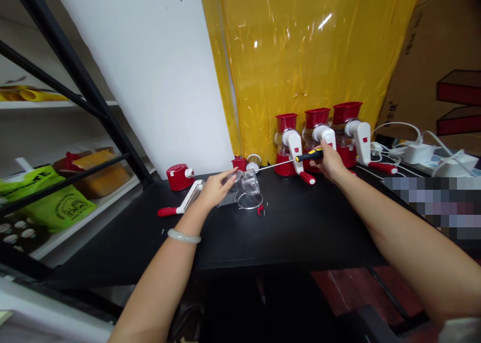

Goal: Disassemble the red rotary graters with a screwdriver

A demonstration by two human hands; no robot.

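My left hand (219,187) is closed on a clear plastic housing (250,183), which rests tilted on the black table. In my right hand (330,161) is a screwdriver (310,155) with a black and yellow handle. Its long shaft points left, and the tip meets or nearly meets the housing's right side. A small red clip (260,210) and tiny screws lie just in front of the housing. To the left are a red base part (180,177) and a white crank (191,197) with a red handle. A grater drum (253,162) and a small red part (238,162) sit behind.
Several red and white rotary graters (287,142) stand along the back right. White cables and power adapters (419,151) lie at the right end of the black table (293,238). A yellow-wrapped panel (308,57) rises behind. Shelves with a green bag (56,198) are at left.
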